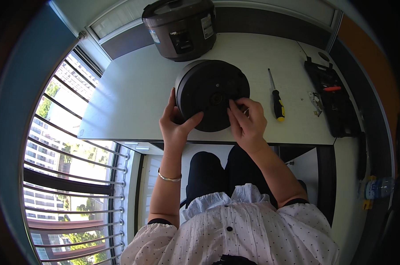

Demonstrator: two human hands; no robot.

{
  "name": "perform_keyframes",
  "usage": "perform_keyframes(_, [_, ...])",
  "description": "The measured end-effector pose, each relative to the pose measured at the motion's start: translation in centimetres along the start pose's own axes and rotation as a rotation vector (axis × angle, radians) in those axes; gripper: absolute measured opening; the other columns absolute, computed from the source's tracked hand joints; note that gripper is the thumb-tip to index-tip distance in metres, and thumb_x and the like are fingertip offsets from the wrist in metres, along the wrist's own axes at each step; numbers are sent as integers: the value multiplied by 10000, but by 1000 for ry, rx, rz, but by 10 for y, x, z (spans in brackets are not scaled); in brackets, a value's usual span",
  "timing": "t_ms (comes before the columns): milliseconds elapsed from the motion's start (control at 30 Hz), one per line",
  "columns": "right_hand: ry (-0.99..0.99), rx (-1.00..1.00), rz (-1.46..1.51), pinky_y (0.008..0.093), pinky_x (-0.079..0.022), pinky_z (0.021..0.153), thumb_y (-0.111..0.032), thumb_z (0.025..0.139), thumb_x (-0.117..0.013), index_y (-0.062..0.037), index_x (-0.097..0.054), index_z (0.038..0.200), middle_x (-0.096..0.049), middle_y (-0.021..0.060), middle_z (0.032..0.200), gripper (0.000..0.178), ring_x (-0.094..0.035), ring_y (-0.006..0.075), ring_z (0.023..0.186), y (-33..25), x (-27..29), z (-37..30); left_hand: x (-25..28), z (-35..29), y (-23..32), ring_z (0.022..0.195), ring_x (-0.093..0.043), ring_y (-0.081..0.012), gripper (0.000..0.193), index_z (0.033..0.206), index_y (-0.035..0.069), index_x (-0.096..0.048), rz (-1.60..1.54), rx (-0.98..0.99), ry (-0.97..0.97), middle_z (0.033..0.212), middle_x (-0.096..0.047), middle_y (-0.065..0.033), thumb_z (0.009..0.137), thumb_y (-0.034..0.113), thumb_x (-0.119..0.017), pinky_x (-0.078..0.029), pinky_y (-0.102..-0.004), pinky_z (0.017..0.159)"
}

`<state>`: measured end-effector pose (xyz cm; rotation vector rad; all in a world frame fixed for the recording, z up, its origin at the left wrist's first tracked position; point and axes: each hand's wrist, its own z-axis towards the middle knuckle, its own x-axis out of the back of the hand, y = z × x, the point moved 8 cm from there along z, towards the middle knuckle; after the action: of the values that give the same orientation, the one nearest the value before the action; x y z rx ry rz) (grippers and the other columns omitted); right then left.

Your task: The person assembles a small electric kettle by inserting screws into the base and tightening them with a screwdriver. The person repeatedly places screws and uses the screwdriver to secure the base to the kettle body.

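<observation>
Tilted up over the table's near edge is a round, black, drum-shaped part [222,79] with a greyish side wall. Its flat face carries a small raised centre and a few holes. My left hand [177,120] grips it at the left rim, the thumb lying on the face and the other fingers along the side. My right hand [249,123] is closed, its fingertips pinched together against the face right of the centre. Whatever those fingertips hold, if anything, is too small to make out. A yellow-and-black screwdriver [277,105] lies to the right of my right hand.
A dark brown rice cooker [182,33] stands at the back of the pale table [129,97]. On the right are small loose metal pieces [315,102] and an open black tool case [334,106] with a red-handled tool. A plastic bottle [379,188] is at the far right. Barred windows line the left.
</observation>
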<state>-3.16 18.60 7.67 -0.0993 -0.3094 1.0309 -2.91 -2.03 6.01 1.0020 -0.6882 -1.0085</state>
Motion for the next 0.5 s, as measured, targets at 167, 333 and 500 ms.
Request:
perform_keyframes(167, [43, -164, 144, 272, -432, 525, 42, 725, -732, -66, -712, 925, -593, 39, 890, 229, -525, 172, 701, 14, 1, -2, -1, -1, 0, 632, -587, -96, 893, 1384, -94, -389, -15, 7, 5, 728, -617, -29, 629, 136, -808, -480, -201, 628])
perform_keyframes(333, [75, -217, 211, 278, -430, 528, 58, 722, -736, -59, -702, 877, -602, 43, 837, 197, -538, 179, 711, 20, 0, -1, -1, -1, 1, 653, -597, -99, 891, 1386, -94, -384, -7, 20, 1, 745, -625, -33, 632, 126, -805, -488, -207, 648])
perform_keyframes(500, [65, -214, 156, 286, -449, 547, 43, 707, -749, -64, -691, 853, -606, 41, 810, 191, -560, 191, 718, 19, 0, 2, -2, -1, 1, 653, -600, -100, 890, 1387, -94, -383, -27, 13, -5, 746, -629, -36, 632, 118, -804, -492, -212, 651])
